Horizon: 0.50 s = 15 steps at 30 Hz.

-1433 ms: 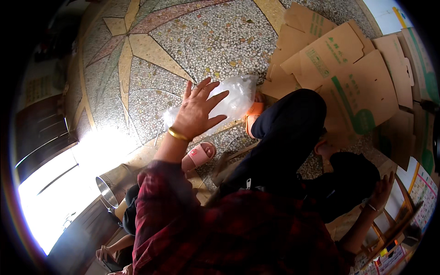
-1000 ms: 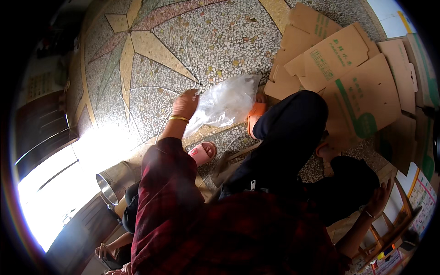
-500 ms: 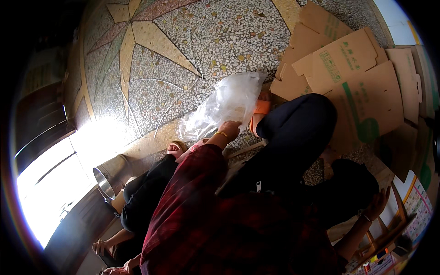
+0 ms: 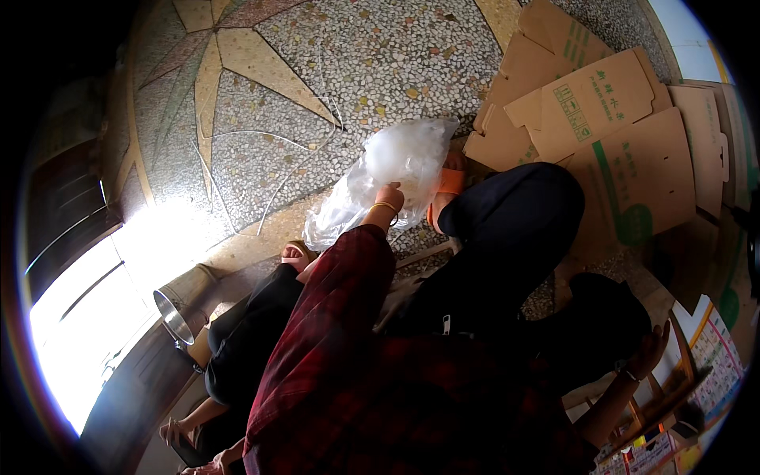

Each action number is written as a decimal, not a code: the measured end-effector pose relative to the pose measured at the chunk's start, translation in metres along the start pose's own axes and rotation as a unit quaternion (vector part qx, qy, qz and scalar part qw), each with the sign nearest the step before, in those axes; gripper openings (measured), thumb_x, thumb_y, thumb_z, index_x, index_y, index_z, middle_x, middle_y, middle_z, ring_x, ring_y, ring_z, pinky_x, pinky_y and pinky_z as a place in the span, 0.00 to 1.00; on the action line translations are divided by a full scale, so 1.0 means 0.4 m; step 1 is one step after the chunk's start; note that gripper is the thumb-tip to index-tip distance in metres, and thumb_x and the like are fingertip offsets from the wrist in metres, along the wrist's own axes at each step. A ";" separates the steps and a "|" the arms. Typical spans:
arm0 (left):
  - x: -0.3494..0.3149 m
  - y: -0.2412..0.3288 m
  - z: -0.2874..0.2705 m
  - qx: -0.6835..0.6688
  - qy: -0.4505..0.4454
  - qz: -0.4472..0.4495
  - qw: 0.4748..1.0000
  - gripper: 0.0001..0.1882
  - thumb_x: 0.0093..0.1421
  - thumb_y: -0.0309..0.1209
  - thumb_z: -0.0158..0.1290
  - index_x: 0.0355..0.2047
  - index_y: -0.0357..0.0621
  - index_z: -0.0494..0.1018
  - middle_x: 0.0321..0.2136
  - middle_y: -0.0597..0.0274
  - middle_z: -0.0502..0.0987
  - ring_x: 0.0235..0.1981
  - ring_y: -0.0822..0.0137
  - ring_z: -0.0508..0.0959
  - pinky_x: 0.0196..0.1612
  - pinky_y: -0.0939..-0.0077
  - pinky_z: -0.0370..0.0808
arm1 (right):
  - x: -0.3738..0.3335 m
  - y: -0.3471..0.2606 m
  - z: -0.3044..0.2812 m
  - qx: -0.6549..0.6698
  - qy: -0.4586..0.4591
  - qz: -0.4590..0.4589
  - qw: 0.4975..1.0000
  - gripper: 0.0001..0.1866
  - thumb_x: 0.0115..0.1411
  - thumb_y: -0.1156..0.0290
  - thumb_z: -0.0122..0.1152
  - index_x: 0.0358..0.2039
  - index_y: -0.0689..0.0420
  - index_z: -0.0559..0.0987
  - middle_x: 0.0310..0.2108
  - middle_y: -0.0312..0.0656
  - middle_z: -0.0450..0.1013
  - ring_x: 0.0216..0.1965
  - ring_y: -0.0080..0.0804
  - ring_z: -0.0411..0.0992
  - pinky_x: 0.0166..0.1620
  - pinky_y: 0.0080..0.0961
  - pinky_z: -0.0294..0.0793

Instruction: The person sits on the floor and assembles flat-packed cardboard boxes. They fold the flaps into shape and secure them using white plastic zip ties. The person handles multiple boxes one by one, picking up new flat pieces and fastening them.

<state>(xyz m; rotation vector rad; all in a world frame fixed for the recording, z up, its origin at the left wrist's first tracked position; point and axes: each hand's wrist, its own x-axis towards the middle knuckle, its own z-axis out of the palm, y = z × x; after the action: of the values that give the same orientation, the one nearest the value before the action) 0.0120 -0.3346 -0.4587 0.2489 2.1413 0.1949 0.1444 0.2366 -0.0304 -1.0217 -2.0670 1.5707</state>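
Observation:
A crumpled clear plastic bag [image 4: 412,154] lies on the speckled floor in front of me, beside my foot in an orange slipper [image 4: 450,182]. My left hand [image 4: 388,196], with a yellow bracelet at the wrist, is closed on the bag's near part. Its fingertips are partly lost against the wrinkled film. Off to the lower right, my right hand [image 4: 651,350] hangs by my dark-trousered knee [image 4: 609,317], its fingers apart and nothing in it.
Flattened brown cardboard boxes [image 4: 606,103] are heaped at the right. A thin white strap [image 4: 269,138] loops over the floor at left. Another person's legs [image 4: 245,332] and a metal bucket [image 4: 186,301] are at lower left. A printed colourful sheet [image 4: 716,360] is at far right.
My left hand has moved forward over the bag, away from its near edge. The bag's film has shifted and bunched differently. The right hand has stayed nearly still.

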 end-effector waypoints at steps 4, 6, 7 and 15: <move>0.046 0.010 -0.020 0.157 -0.050 0.104 0.981 0.19 0.58 0.35 0.39 0.50 0.50 0.64 0.48 0.55 0.68 0.52 0.62 0.66 0.54 0.61 0.58 | 0.004 0.007 0.004 0.005 0.058 0.016 0.998 0.23 0.59 0.77 0.42 0.56 0.64 0.56 0.33 0.41 0.69 0.13 0.12 0.50 0.17 0.07 0.52; 0.023 0.019 -0.027 -0.441 0.027 -0.121 0.889 0.20 0.58 0.33 0.40 0.52 0.51 0.61 0.49 0.56 0.67 0.52 0.61 0.65 0.53 0.58 0.58 | 0.005 -0.003 0.021 0.005 0.070 0.031 0.997 0.23 0.59 0.77 0.43 0.56 0.64 0.56 0.33 0.42 0.69 0.13 0.12 0.50 0.17 0.07 0.52; 0.010 0.024 -0.023 -0.674 0.090 -0.175 0.712 0.21 0.58 0.33 0.41 0.53 0.51 0.59 0.49 0.56 0.67 0.52 0.60 0.65 0.53 0.57 0.59 | 0.010 -0.001 0.016 -0.010 0.053 0.024 0.998 0.23 0.59 0.77 0.43 0.56 0.64 0.56 0.33 0.42 0.69 0.13 0.12 0.50 0.17 0.07 0.52; -0.005 0.001 -0.140 -0.912 0.107 -0.148 0.368 0.29 0.56 0.30 0.47 0.57 0.55 0.51 0.52 0.60 0.61 0.52 0.57 0.62 0.49 0.49 0.61 | 0.017 0.005 0.011 -0.031 0.025 0.009 0.999 0.23 0.59 0.77 0.44 0.55 0.64 0.58 0.33 0.41 0.70 0.14 0.12 0.51 0.17 0.08 0.52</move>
<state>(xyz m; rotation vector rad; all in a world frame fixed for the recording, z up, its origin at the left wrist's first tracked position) -0.0337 -0.3372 -0.4265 -1.4901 0.8852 2.1644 0.1375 0.2387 -0.0346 -1.0935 -2.0912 1.4833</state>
